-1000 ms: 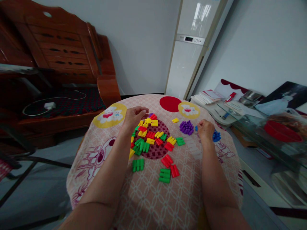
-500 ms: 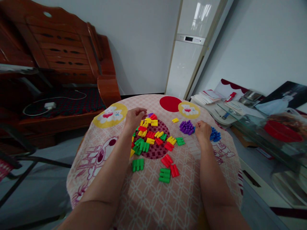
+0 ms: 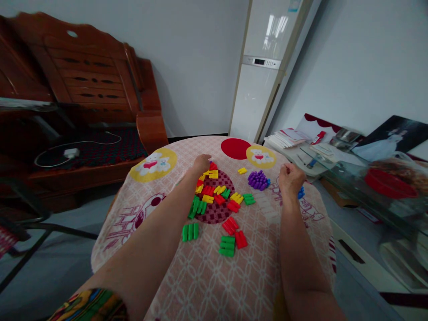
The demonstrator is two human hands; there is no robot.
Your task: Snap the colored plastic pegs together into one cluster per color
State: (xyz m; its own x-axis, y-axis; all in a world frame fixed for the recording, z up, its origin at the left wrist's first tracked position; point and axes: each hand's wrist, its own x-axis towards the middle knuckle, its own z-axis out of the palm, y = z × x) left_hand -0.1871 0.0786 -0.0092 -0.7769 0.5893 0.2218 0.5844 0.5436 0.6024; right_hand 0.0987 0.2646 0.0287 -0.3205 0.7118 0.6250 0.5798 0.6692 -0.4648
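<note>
My left hand (image 3: 201,164) is at the far end of a loose pile of plastic pieces, over a purple one that barely shows past its fingertips. One finger stretches forward; the others are hidden behind the hand. Beneath and beside it lie yellow pieces (image 3: 213,174), red pieces (image 3: 207,191) and green pieces (image 3: 199,206), shaped like short joined rods. My right hand (image 3: 292,178) is closed in a pinch, raised just in front of the blue pieces (image 3: 301,193), which it partly covers. Whatever its fingers hold is too small to name. A purple cluster (image 3: 258,180) lies to its left.
A patterned cloth (image 3: 214,285) covers the round table. Nearer me lie more green (image 3: 227,246) and red pieces (image 3: 240,239). On the right stands a glass-topped table (image 3: 354,191) with papers (image 3: 284,139) and a red basin (image 3: 389,182). A wooden bench (image 3: 152,129) is at left.
My left hand has moved slightly right and down onto the purple piece at the pile's far end. My right hand has shifted right, away from the purple cluster, uncovering a blue piece beside it.
</note>
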